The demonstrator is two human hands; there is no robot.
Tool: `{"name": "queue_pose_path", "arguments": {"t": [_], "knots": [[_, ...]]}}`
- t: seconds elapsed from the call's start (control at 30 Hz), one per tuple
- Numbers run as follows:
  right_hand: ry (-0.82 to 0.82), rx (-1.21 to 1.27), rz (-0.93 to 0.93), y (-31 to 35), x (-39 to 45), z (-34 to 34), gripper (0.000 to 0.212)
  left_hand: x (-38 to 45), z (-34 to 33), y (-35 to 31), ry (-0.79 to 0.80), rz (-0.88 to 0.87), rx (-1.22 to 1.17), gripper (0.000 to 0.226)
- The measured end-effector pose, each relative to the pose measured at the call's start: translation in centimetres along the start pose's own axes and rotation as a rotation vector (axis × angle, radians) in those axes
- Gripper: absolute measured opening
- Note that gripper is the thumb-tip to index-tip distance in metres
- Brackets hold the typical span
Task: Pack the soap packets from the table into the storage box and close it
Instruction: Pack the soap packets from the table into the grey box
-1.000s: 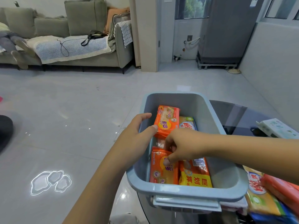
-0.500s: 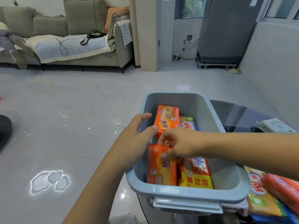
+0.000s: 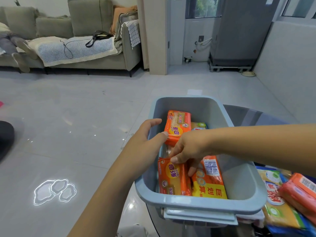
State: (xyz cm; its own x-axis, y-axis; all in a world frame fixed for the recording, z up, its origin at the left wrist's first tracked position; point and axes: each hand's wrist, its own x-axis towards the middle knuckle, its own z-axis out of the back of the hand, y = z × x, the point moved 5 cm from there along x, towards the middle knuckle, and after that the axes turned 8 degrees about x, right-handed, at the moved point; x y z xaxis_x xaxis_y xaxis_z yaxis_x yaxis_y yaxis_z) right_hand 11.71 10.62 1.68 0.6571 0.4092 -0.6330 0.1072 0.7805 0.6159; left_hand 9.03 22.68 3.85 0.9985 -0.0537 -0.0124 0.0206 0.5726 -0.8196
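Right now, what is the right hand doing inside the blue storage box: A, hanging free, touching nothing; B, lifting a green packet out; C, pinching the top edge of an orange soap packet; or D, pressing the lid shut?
C: the right hand pinches the top edge of the near orange soap packet, standing on end in the open storage box.

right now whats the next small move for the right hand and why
Probably press the orange packet down against the yellow-and-red packet, then let go. The right hand pinches its top edge while it stands on end in the storage box, and the left hand steadies the rim. More packets wait outside.
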Motion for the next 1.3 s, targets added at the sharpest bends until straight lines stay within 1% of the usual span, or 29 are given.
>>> {"name": "queue_pose_path", "arguments": {"t": [0.1, 0.13, 0.2, 0.3, 0.37, 0.43, 0.63, 0.7, 0.8, 0.83, 0.93, 1.07, 1.17, 1.2, 1.3], "knots": [[-0.021, -0.459, 0.108, 1.4, -0.1, 0.0, 0.038, 0.0, 0.0, 0.1, 0.001, 0.000, -0.017, 0.041], [-0.019, -0.546, 0.119, 1.7, -0.2, 0.0, 0.040, 0.0, 0.0, 0.2, 0.001, -0.001, -0.022, 0.041], [0.025, -0.637, 0.078, 1.4, -0.5, 0.1, 0.043, 0.0, 0.0, 0.3, 0.007, -0.003, -0.031, 0.041], [-0.028, -0.649, 0.104, 1.1, -0.4, 0.4, 0.040, 0.1, 0.0, 0.4, 0.012, -0.005, -0.041, 0.041], [-0.023, -0.559, 0.085, 1.0, -0.1, 0.5, 0.037, 0.0, 0.0, 0.3, 0.008, -0.005, -0.044, 0.041], [-0.015, -0.405, 0.045, 0.9, 0.2, 0.4, 0.036, 0.0, 0.0, 0.1, 0.001, -0.006, -0.039, 0.041], [-0.161, 0.134, -0.049, -0.7, 0.7, -0.2, 0.036, -0.1, 0.0, 0.1, 0.004, 0.002, -0.034, 0.041], [-0.190, 0.240, -0.062, -1.1, 0.4, 0.1, 0.033, -0.1, 0.0, 0.1, 0.006, 0.002, -0.036, 0.041], [-0.179, 0.326, -0.055, -1.4, 0.2, 0.2, 0.022, 0.0, 0.0, 0.1, 0.008, 0.007, -0.035, 0.041], [-0.171, 0.306, -0.062, -1.5, 0.3, 0.1, 0.021, 0.0, -0.1, 0.1, 0.007, 0.008, -0.037, 0.041], [-0.150, 0.110, -0.084, -1.7, 0.5, -0.2, 0.017, 0.0, -0.1, 0.3, 0.006, 0.009, -0.049, 0.041], [-0.134, -0.046, -0.009, -1.2, 0.6, 0.1, 0.023, 0.1, -0.1, 0.3, 0.008, 0.010, -0.054, 0.041], [-0.163, -0.139, 0.029, -0.9, 0.5, 0.2, 0.021, 0.1, -0.1, 0.2, 0.010, 0.005, -0.043, 0.041], [-0.198, -0.247, 0.051, -0.6, 0.4, 0.3, 0.021, 0.1, -0.1, 0.1, 0.010, 0.002, -0.039, 0.041], [-0.348, -0.664, 0.123, 0.5, 0.3, 0.0, 0.033, -0.1, -0.1, 0.0, 0.009, 0.000, -0.025, 0.042]]}}
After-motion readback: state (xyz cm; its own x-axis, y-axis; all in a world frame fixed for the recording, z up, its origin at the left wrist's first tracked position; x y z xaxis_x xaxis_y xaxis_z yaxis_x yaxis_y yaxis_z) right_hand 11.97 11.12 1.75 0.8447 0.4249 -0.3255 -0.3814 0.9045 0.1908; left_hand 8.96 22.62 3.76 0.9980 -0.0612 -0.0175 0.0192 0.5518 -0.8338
